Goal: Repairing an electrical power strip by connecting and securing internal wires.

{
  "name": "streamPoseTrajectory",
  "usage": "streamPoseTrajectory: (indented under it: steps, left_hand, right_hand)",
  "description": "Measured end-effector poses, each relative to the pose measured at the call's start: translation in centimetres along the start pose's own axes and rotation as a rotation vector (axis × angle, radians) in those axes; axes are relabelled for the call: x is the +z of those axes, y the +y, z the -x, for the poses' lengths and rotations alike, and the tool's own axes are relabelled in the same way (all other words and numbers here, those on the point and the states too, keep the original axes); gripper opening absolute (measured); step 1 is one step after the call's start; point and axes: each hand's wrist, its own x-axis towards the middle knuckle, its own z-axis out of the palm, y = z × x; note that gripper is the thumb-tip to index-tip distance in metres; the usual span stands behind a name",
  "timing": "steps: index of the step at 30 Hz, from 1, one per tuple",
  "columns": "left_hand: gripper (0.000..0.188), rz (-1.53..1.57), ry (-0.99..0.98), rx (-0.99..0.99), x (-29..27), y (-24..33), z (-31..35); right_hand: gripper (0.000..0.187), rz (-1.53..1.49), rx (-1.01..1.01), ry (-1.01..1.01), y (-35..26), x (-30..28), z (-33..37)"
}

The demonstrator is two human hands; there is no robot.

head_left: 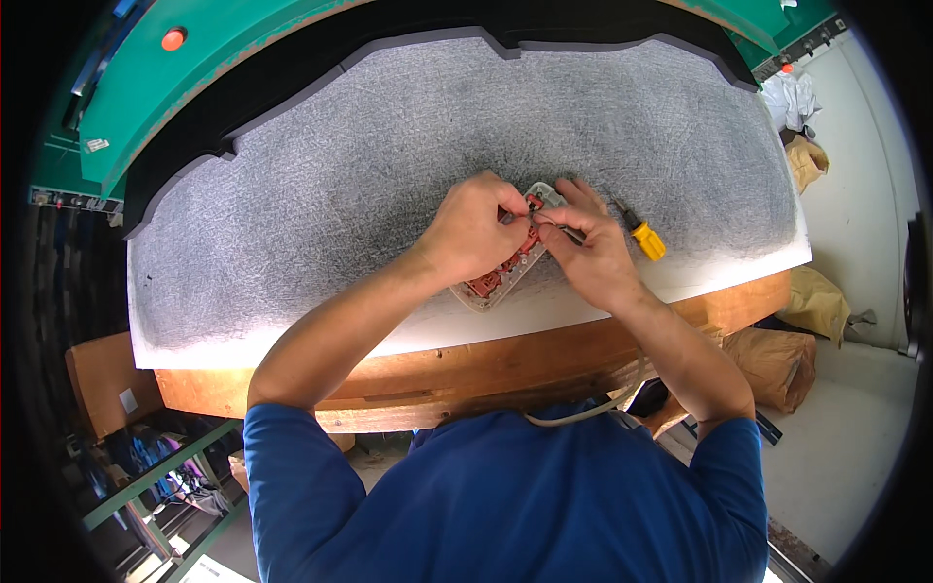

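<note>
An open white plastic casing with red parts inside (505, 277), like an opened power strip, lies slanted on the dark-streaked sheet. Over its upper end my left hand (476, 223) is closed, thumb and fingertips pinched together; what they grip is hidden. Against those fingertips, my right hand (588, 248) pinches what looks like a thin wire, its outer fingers loosely spread beyond the casing. Something thin and dark shows under the right palm. To the right of that hand a screwdriver with a yellow handle (648, 241) lies on the sheet, apart from both hands.
The streaked sheet (340, 194) covers a wooden-edged table (437, 374). A black panel edge and a green machine frame (136, 117) border the far side. A pale cable (583, 415) hangs by the near edge. Brown paper bags (773, 367) stand at right, a cardboard box (115, 384) at left.
</note>
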Motion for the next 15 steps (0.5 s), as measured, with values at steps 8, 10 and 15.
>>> streamPoseTrajectory:
  steps: [8,10,15]
  left_hand:
    - [0.017,-0.017,0.001,-0.054,-0.12,-0.11,-0.23]
    - [0.017,0.021,0.009,-0.072,-0.09,-0.21,-0.17]
    - [0.017,-0.019,0.033,-0.06,0.19,-0.04,-0.29]
  right_hand:
    - [0.018,-0.087,0.06,-0.081,-0.45,-0.72,-0.29]
    - [0.018,-0.117,0.081,-0.09,-0.63,-0.75,-0.36]
    - [0.017,-0.131,0.087,-0.098,-0.64,-0.88,-0.48]
